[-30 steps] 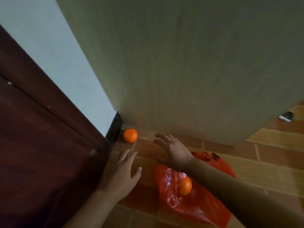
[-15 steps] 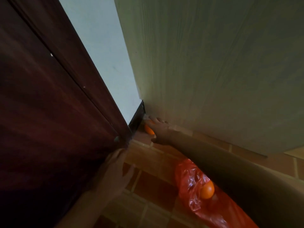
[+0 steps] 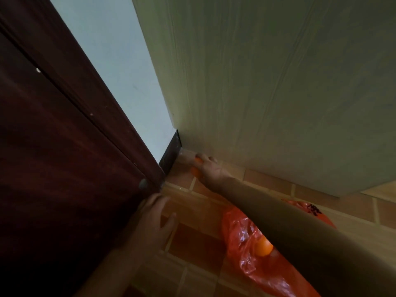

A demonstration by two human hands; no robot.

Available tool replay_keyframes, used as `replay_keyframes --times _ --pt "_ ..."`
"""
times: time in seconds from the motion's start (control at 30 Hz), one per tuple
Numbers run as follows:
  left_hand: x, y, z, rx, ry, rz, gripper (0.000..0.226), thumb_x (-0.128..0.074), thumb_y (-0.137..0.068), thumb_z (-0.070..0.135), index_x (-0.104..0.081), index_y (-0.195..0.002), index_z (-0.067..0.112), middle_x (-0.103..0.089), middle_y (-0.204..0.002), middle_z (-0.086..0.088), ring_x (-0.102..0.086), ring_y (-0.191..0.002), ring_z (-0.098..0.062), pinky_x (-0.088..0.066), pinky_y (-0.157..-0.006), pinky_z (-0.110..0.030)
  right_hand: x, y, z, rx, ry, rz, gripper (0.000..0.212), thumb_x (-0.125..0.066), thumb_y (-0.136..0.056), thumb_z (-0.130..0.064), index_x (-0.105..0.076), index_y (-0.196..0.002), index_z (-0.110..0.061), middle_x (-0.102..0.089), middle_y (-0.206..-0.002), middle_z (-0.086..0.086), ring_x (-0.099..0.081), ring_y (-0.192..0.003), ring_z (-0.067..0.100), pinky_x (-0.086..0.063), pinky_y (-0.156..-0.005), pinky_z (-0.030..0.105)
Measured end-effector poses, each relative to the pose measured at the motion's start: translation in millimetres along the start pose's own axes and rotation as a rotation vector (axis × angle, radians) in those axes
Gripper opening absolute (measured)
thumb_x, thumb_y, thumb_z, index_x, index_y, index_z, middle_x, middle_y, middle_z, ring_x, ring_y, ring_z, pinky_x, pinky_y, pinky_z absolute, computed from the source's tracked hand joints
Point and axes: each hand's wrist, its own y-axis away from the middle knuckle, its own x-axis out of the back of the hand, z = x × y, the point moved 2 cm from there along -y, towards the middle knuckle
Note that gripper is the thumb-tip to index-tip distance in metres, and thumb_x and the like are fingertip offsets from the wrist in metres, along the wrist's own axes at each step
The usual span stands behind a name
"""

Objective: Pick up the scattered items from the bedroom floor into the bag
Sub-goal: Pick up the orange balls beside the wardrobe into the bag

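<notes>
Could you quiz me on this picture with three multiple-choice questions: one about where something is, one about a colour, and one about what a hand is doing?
1. Where is the orange fruit that the right hand reaches for?
A. On the floor, in the corner by the pale cabinet
B. On a shelf
C. On a bed

2. What colour is the plastic bag?
A. Blue
B. Red-orange
C. White

3. What is the left hand doing?
A. Holding the bag open
B. Gripping a fruit
C. Resting open against the dark wooden panel

Answers: 1 A, the fruit peeks out under the fingers at the cabinet's foot. 2 B, the crinkled film is red-orange, with another fruit inside. 3 C, its fingers are spread and empty.
</notes>
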Motion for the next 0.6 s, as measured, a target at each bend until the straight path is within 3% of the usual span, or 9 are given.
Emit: replay_keyframes --times 0.1,0.2,0.3,0.5,0.6 --pt "-9.3 -3.8 12.3 -0.068 -0.016 -0.014 0.052 -0.051 -0.101 0.052 -0.050 -0.148 0.031 -0.044 -0.153 0.011 -0.043 -0.138 -0.009 -0.043 -0.108 -0.030 28.9 35.5 9.3 -0.053 -0.065 0.097 0.071 -0.071 -0.090 -0.015 -0.040 -0.151 -0.034 -0.032 -0.157 0.008 -0.046 -0.126 0.042 -0.049 -0.103 0.052" --pt "-24.5 -12.2 33.7 -0.127 -0.009 -0.040 0.050 -0.053 -0.102 0.049 -0.050 -0.148 0.030 -0.044 -0.151 0.013 -0.044 -0.138 -0.009 -0.041 -0.106 -0.027 59.6 81.7 18.9 -0.074 -0.060 0.181 0.074 -0.077 -0.087 -0.017 -0.043 -0.151 -0.032 -0.033 -0.157 0.007 -0.049 -0.124 0.042 -0.048 -0.103 0.053" --pt "-44.2 -22.2 60.2 -0.166 0.044 -0.072 0.051 -0.057 -0.099 0.051 -0.054 -0.144 0.028 -0.050 -0.144 0.010 -0.050 -0.134 -0.014 -0.048 -0.107 -0.037 84.1 139.7 35.3 -0.099 -0.033 0.240 0.075 -0.079 -0.087 -0.022 -0.041 -0.150 -0.035 -0.033 -0.155 0.003 -0.049 -0.124 0.040 -0.050 -0.102 0.051" --pt "-80.0 -21.9 123.3 -0.288 0.085 -0.178 0.072 -0.040 -0.079 0.077 -0.061 -0.132 0.034 -0.057 -0.126 0.013 -0.059 -0.118 -0.013 -0.052 -0.100 -0.039 90.8 263.4 61.4 -0.254 0.025 0.216 0.077 -0.075 -0.090 -0.038 -0.031 -0.152 -0.046 -0.029 -0.155 -0.003 -0.048 -0.128 0.033 -0.051 -0.100 0.047" --pt "-97.7 -20.1 139.9 -0.323 0.083 -0.237 0.074 -0.044 -0.075 0.085 -0.058 -0.128 0.035 -0.053 -0.119 0.016 -0.061 -0.109 -0.012 -0.055 -0.094 -0.041 71.7 302.7 62.0 -0.326 0.053 0.155 0.077 -0.071 -0.093 -0.043 -0.024 -0.154 -0.049 -0.023 -0.160 -0.005 -0.042 -0.137 0.030 -0.052 -0.102 0.046"
